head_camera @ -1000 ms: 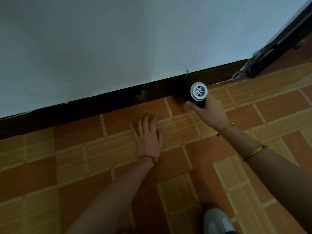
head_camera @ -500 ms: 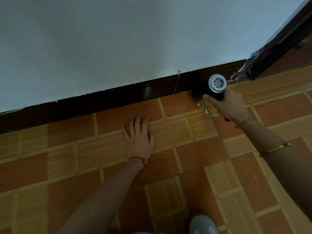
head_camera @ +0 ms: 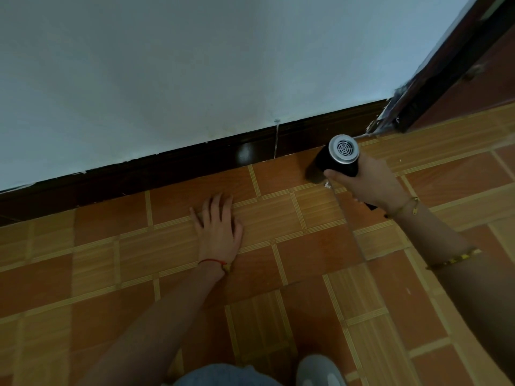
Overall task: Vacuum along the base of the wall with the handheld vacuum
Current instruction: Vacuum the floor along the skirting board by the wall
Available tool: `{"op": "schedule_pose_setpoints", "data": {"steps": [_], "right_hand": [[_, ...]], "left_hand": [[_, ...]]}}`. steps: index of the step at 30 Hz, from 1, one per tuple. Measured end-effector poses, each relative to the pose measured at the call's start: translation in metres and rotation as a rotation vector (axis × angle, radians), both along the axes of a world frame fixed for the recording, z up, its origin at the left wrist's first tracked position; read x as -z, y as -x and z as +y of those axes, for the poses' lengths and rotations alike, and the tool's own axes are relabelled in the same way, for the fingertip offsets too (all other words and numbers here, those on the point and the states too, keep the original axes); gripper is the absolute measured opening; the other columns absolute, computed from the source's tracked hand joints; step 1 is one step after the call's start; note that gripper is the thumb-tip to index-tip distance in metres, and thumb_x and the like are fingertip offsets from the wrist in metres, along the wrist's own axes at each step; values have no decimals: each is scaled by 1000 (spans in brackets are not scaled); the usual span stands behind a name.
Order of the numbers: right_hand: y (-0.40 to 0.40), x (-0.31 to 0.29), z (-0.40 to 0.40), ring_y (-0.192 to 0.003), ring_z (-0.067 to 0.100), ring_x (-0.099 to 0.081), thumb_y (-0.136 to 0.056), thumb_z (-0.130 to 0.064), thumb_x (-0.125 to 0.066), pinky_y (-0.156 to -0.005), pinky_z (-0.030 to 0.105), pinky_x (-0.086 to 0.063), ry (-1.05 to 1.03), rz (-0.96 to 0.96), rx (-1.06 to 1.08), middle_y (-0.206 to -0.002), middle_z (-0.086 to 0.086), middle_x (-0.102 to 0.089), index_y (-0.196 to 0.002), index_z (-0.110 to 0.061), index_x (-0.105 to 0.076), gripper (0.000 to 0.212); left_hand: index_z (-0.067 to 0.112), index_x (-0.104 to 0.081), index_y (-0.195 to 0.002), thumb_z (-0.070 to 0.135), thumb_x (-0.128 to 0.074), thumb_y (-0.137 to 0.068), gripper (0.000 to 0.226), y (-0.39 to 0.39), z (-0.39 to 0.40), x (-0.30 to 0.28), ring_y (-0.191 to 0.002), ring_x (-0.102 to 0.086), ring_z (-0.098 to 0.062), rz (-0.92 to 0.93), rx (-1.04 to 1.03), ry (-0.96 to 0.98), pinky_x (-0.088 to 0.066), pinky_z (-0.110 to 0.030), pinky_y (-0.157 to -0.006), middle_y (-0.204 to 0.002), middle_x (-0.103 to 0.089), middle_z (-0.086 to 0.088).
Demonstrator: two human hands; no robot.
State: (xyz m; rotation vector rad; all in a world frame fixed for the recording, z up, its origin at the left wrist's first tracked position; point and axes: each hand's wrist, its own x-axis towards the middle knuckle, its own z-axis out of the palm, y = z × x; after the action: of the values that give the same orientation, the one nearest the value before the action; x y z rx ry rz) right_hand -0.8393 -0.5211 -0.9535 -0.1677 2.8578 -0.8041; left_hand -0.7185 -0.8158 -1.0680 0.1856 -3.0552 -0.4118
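Nearest, at six o'clock, a grey shoe (head_camera: pixel 320 370) is poking in beside a denim-clad knee (head_camera: pixel 223 376). The person is crouching over the tiled floor (head_camera: pixel 83 274) in orange and tan squares. A little further out, near the middle, the left hand (head_camera: pixel 218 228) is lying palm-down on the tiles, its fingers (head_camera: pixel 214 206) straight and slightly spread, holding nothing, a red string (head_camera: pixel 213 261) circling the wrist. Out toward two o'clock, the right hand (head_camera: pixel 367 182) is gripping the handheld vacuum (head_camera: pixel 334 160), fingers curled round its black body. The silver vented rear cap is facing up, and the nose is pointing down close to the dark baseboard (head_camera: pixel 167 168). Beyond, the pale wall (head_camera: pixel 195 65) is rising, and a dark door frame (head_camera: pixel 446 71) is standing at one o'clock.
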Motion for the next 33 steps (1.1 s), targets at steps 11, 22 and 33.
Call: {"op": "schedule_pose_setpoints", "data": {"steps": [11, 22, 33], "right_hand": [[-14, -5, 18, -68, 11, -57, -83, -50, -66, -54, 16, -35, -35, 37, -24, -91, -1, -64, -131, -14, -49, 62], [-15, 2, 17, -98, 24, -64, -82, -53, -65, -70, 29, -44, 36, 5, 24, -108, 6, -68, -134, -16, -49, 65], [-15, 0, 12, -95, 26, -64, -81, -55, -65, -69, 33, -49, -4, -31, 73, -103, 9, -68, -127, -13, -53, 63]], "left_hand": [[14, -41, -145, 38, -27, -95, 57, 1, 5, 1, -142, -29, -33, -19, -22, 40, -13, -65, -116, -149, -41, -13], [12, -40, -146, 39, -21, -95, 61, 3, 8, -2, -142, -33, -35, -90, -26, 116, -16, -67, -114, -149, -42, -15], [10, -39, -143, 30, -31, -90, 56, 6, 22, -9, -142, -27, -39, -104, -96, 26, -13, -64, -117, -150, -37, -17]]}}
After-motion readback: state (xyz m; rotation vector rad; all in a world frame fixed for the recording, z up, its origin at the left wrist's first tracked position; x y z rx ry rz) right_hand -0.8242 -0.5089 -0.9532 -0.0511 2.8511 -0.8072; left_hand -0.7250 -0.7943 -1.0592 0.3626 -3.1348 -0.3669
